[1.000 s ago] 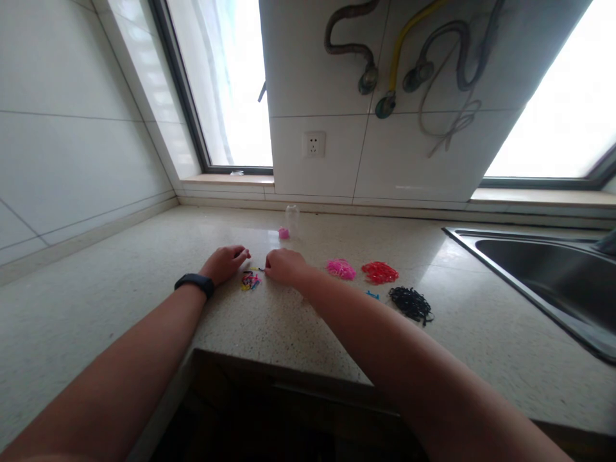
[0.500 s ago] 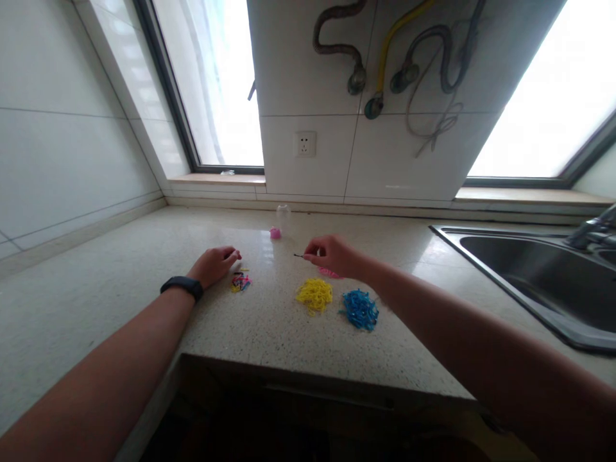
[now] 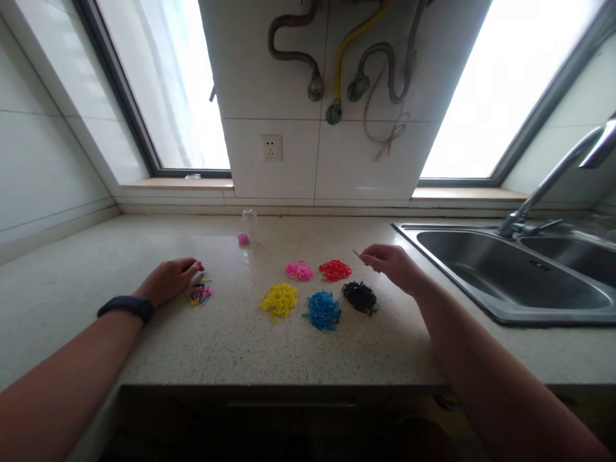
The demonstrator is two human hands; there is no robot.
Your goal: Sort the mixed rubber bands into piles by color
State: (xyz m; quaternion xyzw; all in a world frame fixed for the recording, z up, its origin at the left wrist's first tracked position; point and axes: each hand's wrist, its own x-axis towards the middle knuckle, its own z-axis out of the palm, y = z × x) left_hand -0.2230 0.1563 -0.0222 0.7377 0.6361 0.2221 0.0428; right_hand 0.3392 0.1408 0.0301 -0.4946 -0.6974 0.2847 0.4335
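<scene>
My right hand [image 3: 391, 264] pinches a small dark rubber band [image 3: 357, 253] between thumb and fingertips, in the air just behind the black pile of rubber bands [image 3: 360, 298]. Beside that pile lie a red pile [image 3: 335, 270], a blue pile [image 3: 324, 310], a pink pile [image 3: 299, 270] and a yellow pile [image 3: 280, 300]. My left hand [image 3: 171, 281], with a dark band on its wrist, rests on the counter with fingers curled together; I see nothing in them. Right next to it sits a little heap of mixed-colour rubber bands [image 3: 201, 294].
A clear plastic jar [image 3: 249, 221] stands at the back with a pink cap-like piece [image 3: 242, 239] before it. To the right, a steel sink [image 3: 462, 308] with a faucet [image 3: 548, 176] is set into the speckled counter [image 3: 216, 353]. Hoses [image 3: 339, 58] hang on the tiled wall.
My right hand has moved right with the dark band, from over the pink pile to behind the black pile. The view has turned right, uncovering the red and black piles. My left hand stays by the mixed heap.
</scene>
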